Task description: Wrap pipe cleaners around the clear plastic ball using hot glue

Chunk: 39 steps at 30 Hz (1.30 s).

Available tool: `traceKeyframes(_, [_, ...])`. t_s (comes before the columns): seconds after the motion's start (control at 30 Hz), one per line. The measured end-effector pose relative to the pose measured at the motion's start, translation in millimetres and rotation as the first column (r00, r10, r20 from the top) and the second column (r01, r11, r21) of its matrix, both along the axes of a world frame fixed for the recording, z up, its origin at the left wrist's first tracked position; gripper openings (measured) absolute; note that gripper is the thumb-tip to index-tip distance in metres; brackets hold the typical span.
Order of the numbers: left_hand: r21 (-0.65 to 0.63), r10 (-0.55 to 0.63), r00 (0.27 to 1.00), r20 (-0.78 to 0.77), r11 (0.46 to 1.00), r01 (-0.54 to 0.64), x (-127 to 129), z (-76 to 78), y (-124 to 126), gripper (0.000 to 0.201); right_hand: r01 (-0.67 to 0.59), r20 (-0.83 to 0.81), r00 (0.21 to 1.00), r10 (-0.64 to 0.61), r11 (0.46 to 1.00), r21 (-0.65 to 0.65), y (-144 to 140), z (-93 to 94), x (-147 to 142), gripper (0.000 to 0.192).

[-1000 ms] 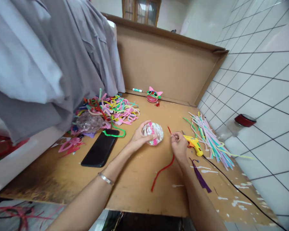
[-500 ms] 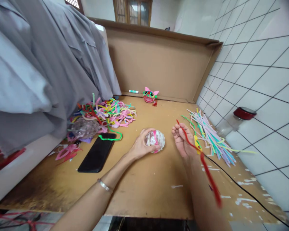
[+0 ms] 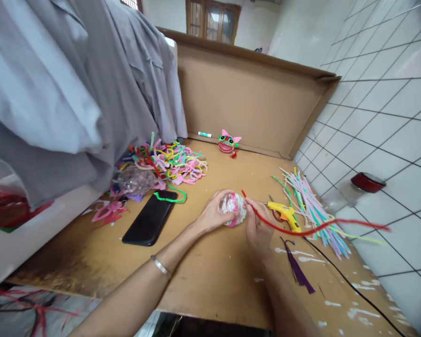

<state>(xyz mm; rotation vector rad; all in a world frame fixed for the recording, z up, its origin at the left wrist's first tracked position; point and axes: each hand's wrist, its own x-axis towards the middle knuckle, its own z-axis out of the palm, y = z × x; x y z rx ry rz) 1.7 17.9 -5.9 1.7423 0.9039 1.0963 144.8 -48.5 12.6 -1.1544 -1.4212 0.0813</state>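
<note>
My left hand (image 3: 217, 210) is wrapped around a clear, rounded plastic piece (image 3: 239, 211) with whitish strips and a pink band on it. Close at its right side, my right hand (image 3: 257, 229) pinches a red pipe cleaner (image 3: 307, 232) near one end. The short tip points up toward the rounded piece, while the long part trails off to the right. I cannot tell whether the right fingertips touch the piece. Just beyond my right hand lies a yellow glue gun (image 3: 284, 214), with a purple tassel (image 3: 298, 271) nearer to me.
Pipe cleaners (image 3: 312, 206) lie in a bundle at right, by a red-lidded jar (image 3: 358, 187) and tiled wall. A black phone (image 3: 150, 219) and a tangled pile (image 3: 182, 161) are at left. A decorated pink-eared figure (image 3: 227, 142) and marker (image 3: 205, 134) sit before the cardboard (image 3: 245, 98).
My right hand has moved left, up to the rounded piece, carrying the red pipe cleaner, whose long end now swings out to the right. The glue gun and purple tassel are now uncovered.
</note>
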Motion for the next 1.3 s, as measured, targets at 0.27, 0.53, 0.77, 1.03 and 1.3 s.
traceKeyframes(0.27, [0.058, 0.006, 0.998, -0.065, 0.998, -0.002, -0.3, 6.9, -2.8, 0.058, 0.019, 0.174, 0.984, -0.034, 0.996, 0.089, -4.4, -6.8, 2.2, 0.024])
traceKeyframes(0.53, [0.066, -0.004, 0.997, -0.072, 0.998, 0.009, -2.5, 8.1, -2.5, 0.056, 0.029, 0.263, 0.963, -0.06, 0.992, 0.121, -7.2, -19.3, 9.5, 0.022])
traceKeyframes(0.77, [0.223, 0.04, 0.995, -0.096, 0.975, -0.018, -1.7, 5.7, -2.7, 0.049, 0.034, 0.326, 0.941, -0.095, 0.982, 0.187, -9.6, -16.1, 3.2, 0.024])
traceKeyframes(1.03, [0.349, 0.032, 0.998, -0.056, 0.937, -0.01, -1.8, 2.0, -4.4, 0.043, 0.052, 0.362, 0.921, -0.142, 0.968, 0.247, -12.6, -12.1, -0.8, 0.023])
traceKeyframes(1.3, [0.395, 0.012, 0.999, -0.032, 0.919, 0.002, -1.0, -1.6, -2.8, 0.04, 0.041, 0.382, 0.917, -0.117, 0.979, 0.201, -13.5, -14.5, 0.7, 0.023])
